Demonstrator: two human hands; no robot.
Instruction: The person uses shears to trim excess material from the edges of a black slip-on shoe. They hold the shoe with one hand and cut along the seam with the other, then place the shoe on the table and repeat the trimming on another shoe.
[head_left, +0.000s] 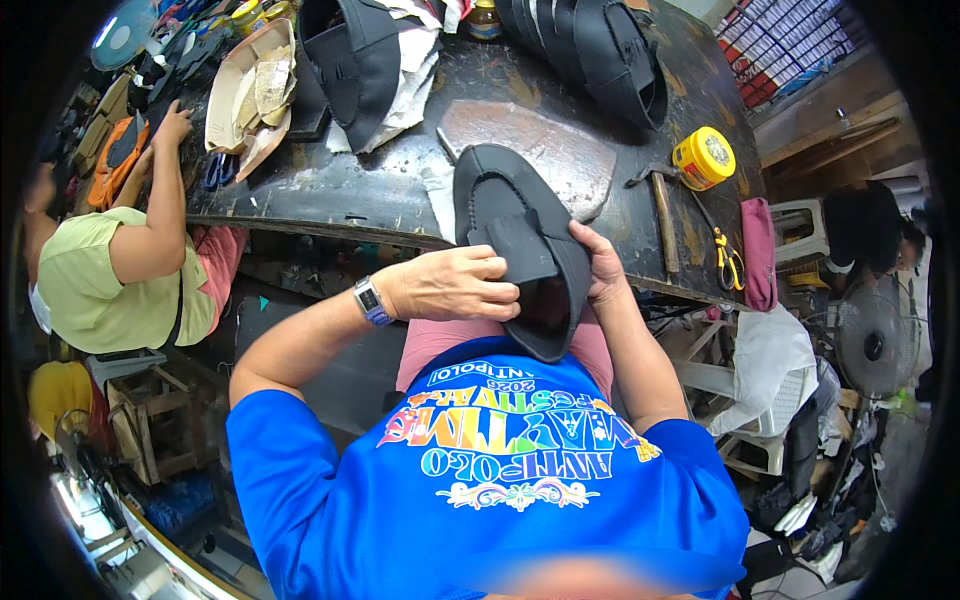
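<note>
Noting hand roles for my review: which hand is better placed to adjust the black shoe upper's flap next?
Probably the left hand: its fingers are at the flap, while the right hand holds the shoe upper along its right side.

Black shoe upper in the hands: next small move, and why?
Probably smooth the flap with the left hand: its fingers rest right beside that flap, while the right hand grips the opposite side of the black shoe upper, which should steady it.
</note>
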